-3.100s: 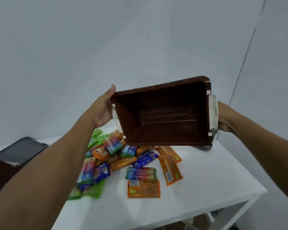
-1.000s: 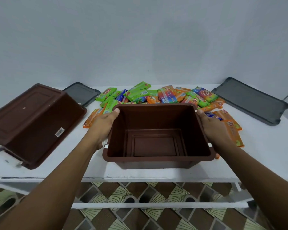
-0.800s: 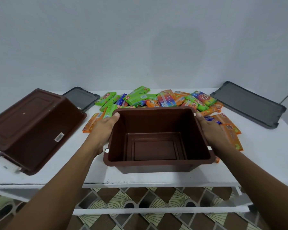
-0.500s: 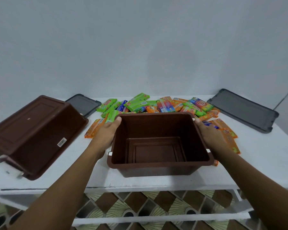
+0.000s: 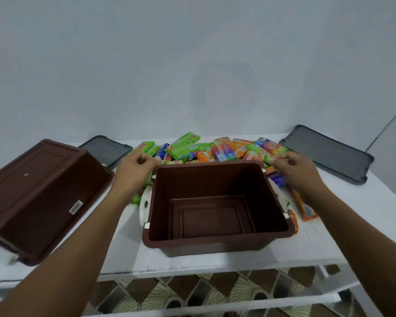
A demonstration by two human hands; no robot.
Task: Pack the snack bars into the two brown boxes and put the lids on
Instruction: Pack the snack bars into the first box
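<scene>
Both left hand [image 5: 135, 168] and right hand [image 5: 295, 170], apparently empty, flank upright box [image 5: 215, 180].

Backdrop: plain pale blue-grey wall [image 5: 192, 65], matte, no windows or fixtures in view. Thin dark line [image 5: 389, 124] runs diagonally down the far right; can't tell if it's a corner seam or a cable. Lighting soft and even, with one faint blurred shadow on the wall at centre. Furniture: white table [image 5: 128, 248] pushed against the wall, top a bit scuffed, front edge thick. White lower rail [image 5: 238, 306] below it, open frame. Floor [image 5: 215, 291] visible through the frame: patterned tiles, brown diamonds alternating with cream fan motifs.
</scene>
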